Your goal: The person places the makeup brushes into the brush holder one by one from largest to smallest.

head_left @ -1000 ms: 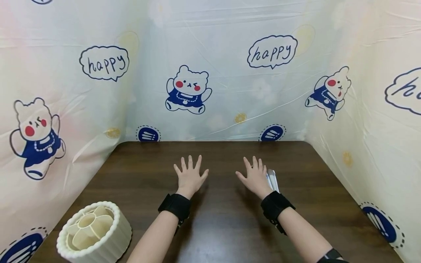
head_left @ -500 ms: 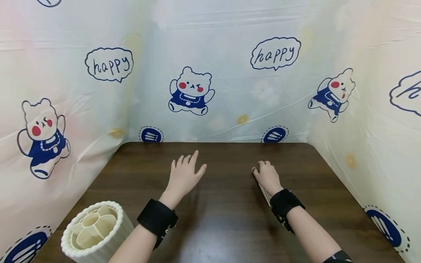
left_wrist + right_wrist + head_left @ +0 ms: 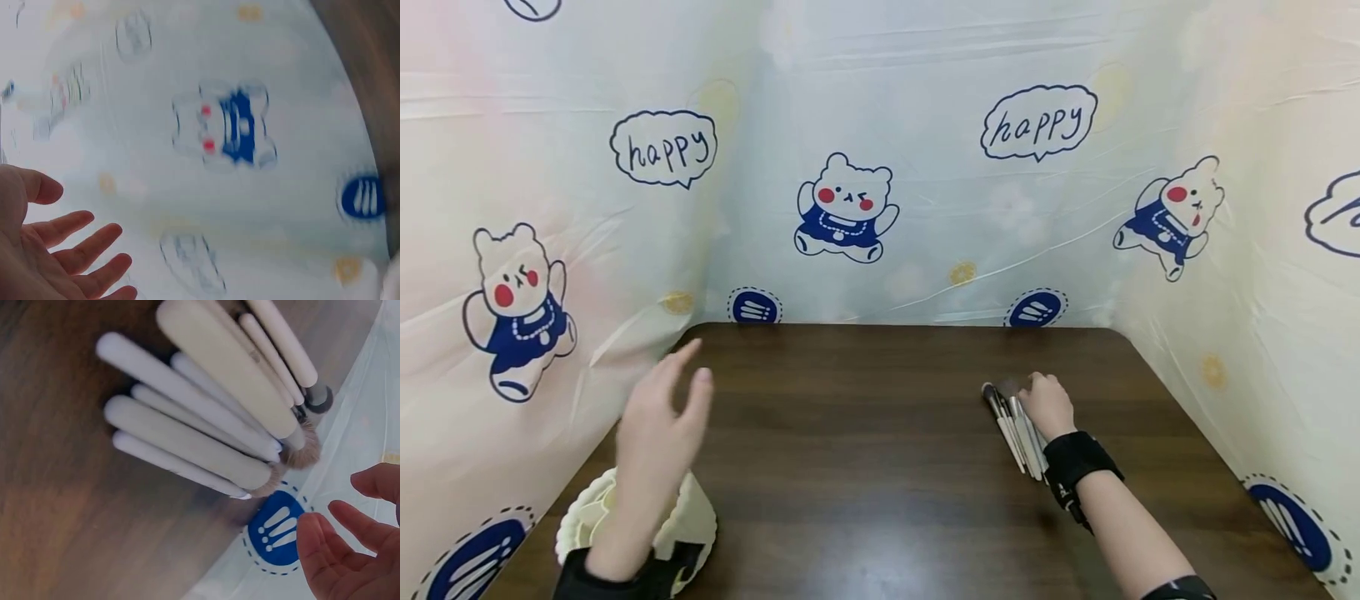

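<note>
Several makeup brushes (image 3: 1017, 437) with pale handles lie side by side on the right part of the table, heads pointing away from me. My right hand (image 3: 1049, 404) is at their right side near the heads. In the right wrist view its fingers (image 3: 325, 550) are loosely bent with nothing between them, and the brushes (image 3: 187, 437) lie apart from them. My left hand (image 3: 658, 433), blurred, is over the cream holder (image 3: 700, 517) and hides part of it. Its fingers are spread and hold nothing, as the left wrist view also shows with the left hand (image 3: 69, 256).
The holder has a scalloped rim and petal-shaped compartments, and stands at the table's front left. A dark wood table (image 3: 865, 467) stretches between the hands. Printed cloth (image 3: 925, 208) with bear drawings encloses the back and both sides.
My left hand has swung left and nearer, from the table's middle to over the holder. My right hand has reached the brushes and shifted right, leaving more of them uncovered.
</note>
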Tool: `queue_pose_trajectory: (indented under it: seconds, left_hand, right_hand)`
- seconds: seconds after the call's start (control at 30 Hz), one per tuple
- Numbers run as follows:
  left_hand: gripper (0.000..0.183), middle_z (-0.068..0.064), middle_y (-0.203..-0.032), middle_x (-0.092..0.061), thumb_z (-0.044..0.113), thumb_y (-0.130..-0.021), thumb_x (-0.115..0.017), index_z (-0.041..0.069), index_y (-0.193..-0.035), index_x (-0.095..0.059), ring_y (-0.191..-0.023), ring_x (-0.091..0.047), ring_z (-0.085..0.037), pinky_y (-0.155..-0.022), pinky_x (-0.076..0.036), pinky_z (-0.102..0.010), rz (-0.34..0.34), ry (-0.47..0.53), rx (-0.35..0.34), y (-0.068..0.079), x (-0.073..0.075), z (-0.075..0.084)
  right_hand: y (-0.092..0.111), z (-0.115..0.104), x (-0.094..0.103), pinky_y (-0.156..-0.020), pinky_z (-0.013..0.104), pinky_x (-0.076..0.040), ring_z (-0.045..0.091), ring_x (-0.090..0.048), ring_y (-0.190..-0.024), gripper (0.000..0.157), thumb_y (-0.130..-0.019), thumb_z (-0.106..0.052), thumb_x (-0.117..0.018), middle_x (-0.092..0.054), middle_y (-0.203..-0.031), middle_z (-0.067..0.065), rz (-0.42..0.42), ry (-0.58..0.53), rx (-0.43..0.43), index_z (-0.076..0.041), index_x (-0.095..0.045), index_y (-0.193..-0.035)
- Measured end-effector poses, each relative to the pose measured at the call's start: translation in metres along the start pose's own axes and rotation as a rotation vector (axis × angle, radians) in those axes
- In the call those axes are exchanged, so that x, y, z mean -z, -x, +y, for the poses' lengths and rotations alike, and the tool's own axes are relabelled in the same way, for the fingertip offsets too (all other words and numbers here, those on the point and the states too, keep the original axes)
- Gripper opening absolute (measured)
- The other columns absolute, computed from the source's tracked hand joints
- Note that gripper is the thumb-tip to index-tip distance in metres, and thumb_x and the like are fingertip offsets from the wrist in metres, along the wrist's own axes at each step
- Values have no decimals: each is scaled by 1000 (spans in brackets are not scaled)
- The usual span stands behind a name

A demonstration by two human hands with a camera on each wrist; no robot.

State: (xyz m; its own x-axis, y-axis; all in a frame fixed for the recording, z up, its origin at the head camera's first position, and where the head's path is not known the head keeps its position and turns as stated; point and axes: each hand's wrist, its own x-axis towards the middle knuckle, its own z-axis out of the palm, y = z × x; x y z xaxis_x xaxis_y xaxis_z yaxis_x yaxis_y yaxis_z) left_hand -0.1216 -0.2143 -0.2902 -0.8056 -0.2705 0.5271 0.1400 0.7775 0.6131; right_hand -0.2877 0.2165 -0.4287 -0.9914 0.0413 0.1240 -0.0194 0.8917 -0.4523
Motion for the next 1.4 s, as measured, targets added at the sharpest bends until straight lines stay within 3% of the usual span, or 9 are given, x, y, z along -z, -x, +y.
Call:
queue_pose_trajectory:
  seconds: [0.1,0.2,0.3,0.43,0.6,0.8,1.1,1.27,1.4]
  left_hand:
    - [45,-15,-146,-45,28,-99,-43,14,-142,-47,-137,-38,-37,-110,-28,-57,40,55,137,-1,18,-21]
    - [45,-13,-148,-43,28,-99,-42,14,-141,-48,-141,-34,-32,-115,-24,-52,85,81,252,1,29,-41]
    - [45,-14,-148,-43,28,-98,-42,13,-139,-50,-142,-33,-31,-116,-23,-50,133,74,329,7,31,-58]
    - [46,-13,-148,-44,30,-98,-40,14,-139,-51,-142,-33,-32,-116,-23,-49,188,64,435,18,30,-75]
    - [48,-18,-148,-42,31,-98,-36,12,-141,-48,-139,-33,-39,-114,-23,-52,219,73,546,30,30,-100]
    - [52,-19,-147,-41,33,-100,-32,12,-146,-38,-136,-37,-40,-114,-25,-48,155,106,618,45,25,-122]
    - [53,-20,-147,-40,35,-100,-30,11,-146,-38,-139,-33,-38,-116,-23,-47,129,100,710,61,29,-131]
    - [55,-15,-153,-33,38,-99,-30,9,-145,-40,-145,-24,-28,-120,-18,-41,102,171,796,70,29,-143]
    - [56,2,-154,-35,42,-98,-33,12,-145,-42,-141,-26,-5,-115,-23,-18,115,263,870,77,25,-154]
  right_hand:
    - [-3,2,-1,-71,43,-47,36,-57,-79,31,-90,-7,-49,-60,-97,30,-12,-26,-7,14,-60,-109]
    - [-5,3,-3,-58,32,-36,22,-44,-59,19,-90,-7,-49,-52,-67,14,-25,-50,-11,6,-60,-81]
    - [-7,3,-7,-52,26,-26,14,-32,-51,32,-91,-8,-51,-34,-54,-1,-29,-62,-19,-6,-47,-60]
    - [-8,2,-11,-48,24,-22,11,-25,-48,48,-92,-13,-54,-22,-50,-6,-16,-64,-22,-15,-32,-50]
    - [-9,0,-17,-47,25,-25,13,-28,-46,51,-91,-15,-57,-20,-50,-6,4,-44,-26,-17,-26,-50]
    - [-8,2,-28,-48,30,-34,20,-43,-47,48,-92,-13,-57,-26,-49,-2,-9,0,-64,-15,-28,-53]
    - [-8,2,-39,-50,38,-43,34,-60,-59,28,-91,-13,-60,-61,-63,20,3,21,-63,3,-60,-68]
    - [-9,1,-40,-53,45,-48,38,-62,-64,26,-90,-14,-61,-65,-73,25,8,36,-57,5,-62,-72]
    - [-10,-1,-38,-51,42,-46,35,-60,-61,27,-90,-14,-60,-60,-64,20,-11,33,-70,3,-60,-68]
